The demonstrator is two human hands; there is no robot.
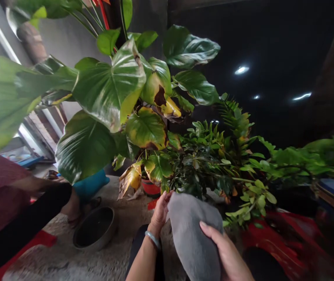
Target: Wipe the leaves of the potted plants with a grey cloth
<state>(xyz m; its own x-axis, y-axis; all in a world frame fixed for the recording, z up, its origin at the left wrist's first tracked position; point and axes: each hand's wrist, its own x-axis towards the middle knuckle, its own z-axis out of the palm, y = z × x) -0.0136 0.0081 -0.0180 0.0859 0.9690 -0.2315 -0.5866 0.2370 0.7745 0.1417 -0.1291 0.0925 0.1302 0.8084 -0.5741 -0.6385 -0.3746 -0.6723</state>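
Observation:
A grey cloth (pixel 192 230) is held up low in the middle of the view, in front of a potted plant. My left hand (pixel 159 212), with a pale bangle on its wrist, pinches the cloth's upper left edge. My right hand (pixel 227 253) lies over the cloth's lower right side, fingers pressed on it. Just beyond the cloth hang large green leaves (pixel 108 88), some yellowed and brown (pixel 132 177), above a red pot (pixel 151 189). Smaller dark-leaved plants (pixel 210 156) spread to the right.
An empty dark metal bowl (pixel 95 230) sits on the rough floor at lower left. Another person (pixel 11 207) in a maroon top and black sleeve is at the left edge, with a sandalled foot nearby. Red objects (pixel 272 242) lie at the right, and a teal pot (pixel 91 185) stands behind.

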